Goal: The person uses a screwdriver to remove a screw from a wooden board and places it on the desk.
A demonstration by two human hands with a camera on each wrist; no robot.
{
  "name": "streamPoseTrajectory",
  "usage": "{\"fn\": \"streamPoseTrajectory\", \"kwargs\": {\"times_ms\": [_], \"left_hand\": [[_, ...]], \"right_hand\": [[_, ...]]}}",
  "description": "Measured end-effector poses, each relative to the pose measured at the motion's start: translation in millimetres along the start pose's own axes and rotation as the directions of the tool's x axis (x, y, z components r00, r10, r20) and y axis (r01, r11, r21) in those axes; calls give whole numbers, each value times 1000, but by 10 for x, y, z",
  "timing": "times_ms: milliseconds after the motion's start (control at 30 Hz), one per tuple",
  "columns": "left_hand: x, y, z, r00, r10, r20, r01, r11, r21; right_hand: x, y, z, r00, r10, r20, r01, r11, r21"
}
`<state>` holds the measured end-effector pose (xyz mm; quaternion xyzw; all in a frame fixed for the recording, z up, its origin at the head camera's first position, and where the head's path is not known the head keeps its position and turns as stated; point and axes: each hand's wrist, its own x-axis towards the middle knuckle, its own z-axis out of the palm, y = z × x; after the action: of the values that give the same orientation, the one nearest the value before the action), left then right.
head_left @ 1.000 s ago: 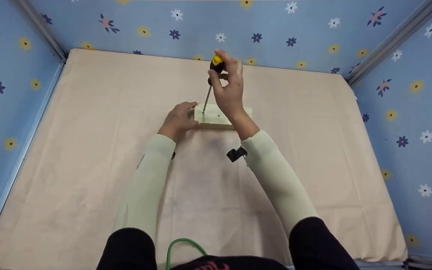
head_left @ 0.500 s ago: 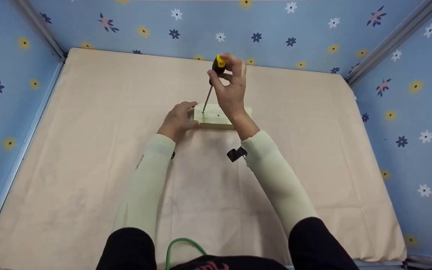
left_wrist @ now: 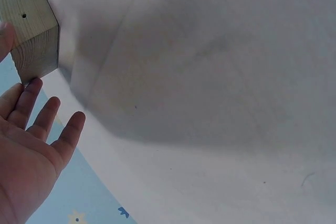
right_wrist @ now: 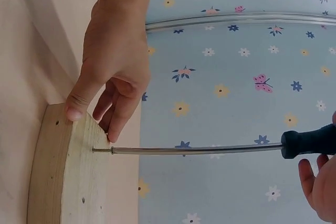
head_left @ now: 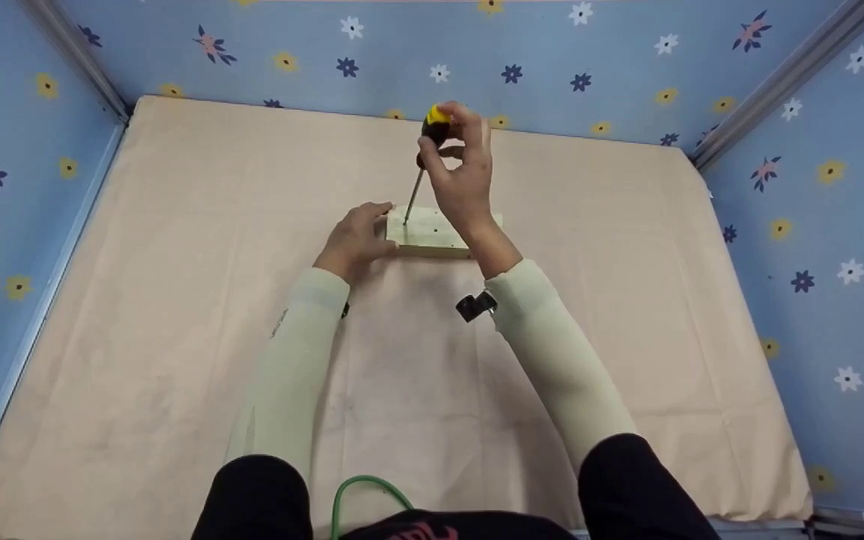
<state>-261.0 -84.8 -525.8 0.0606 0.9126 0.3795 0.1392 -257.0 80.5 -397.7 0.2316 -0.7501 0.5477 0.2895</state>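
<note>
A pale wooden block (head_left: 418,237) lies on the cloth in front of me, with small dark holes in its faces. My left hand (head_left: 355,236) holds its left end, thumb on the near side and fingers at the far side. With my right hand (head_left: 468,184) I grip the black-and-yellow handle of a screwdriver (head_left: 434,135) above the block, its shaft slanting down. The right wrist view shows the tip at the head of a screw (right_wrist: 102,150), which stands partly in the wood with thread exposed. In the left wrist view, some left fingers (left_wrist: 68,135) are spread off the block.
A beige cloth (head_left: 589,337) covers the table. Blue flowered panels (head_left: 469,45) enclose its back and sides, with metal rails (head_left: 792,82) at the corners. A green cord (head_left: 372,480) loops at the near edge by my body.
My right fingers and the screwdriver handle have shifted slightly, tilting right and then back left. The tip stays at the same spot on the block, and my left hand keeps its place.
</note>
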Motion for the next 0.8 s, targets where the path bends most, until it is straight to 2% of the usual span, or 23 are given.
{"fn": "streamPoseTrajectory", "kwargs": {"times_ms": [200, 800], "left_hand": [[-20, 8, -12, 1000, 1, 1, -1, 1000, -11], [17, 45, -39, 1000, 7, 6, -8, 998, 59]], "right_hand": [[-1, 15, 3, 999, -19, 30, 20, 999, -25], [-7, -7, -8, 996, 0, 86, 5, 999, -48]]}}
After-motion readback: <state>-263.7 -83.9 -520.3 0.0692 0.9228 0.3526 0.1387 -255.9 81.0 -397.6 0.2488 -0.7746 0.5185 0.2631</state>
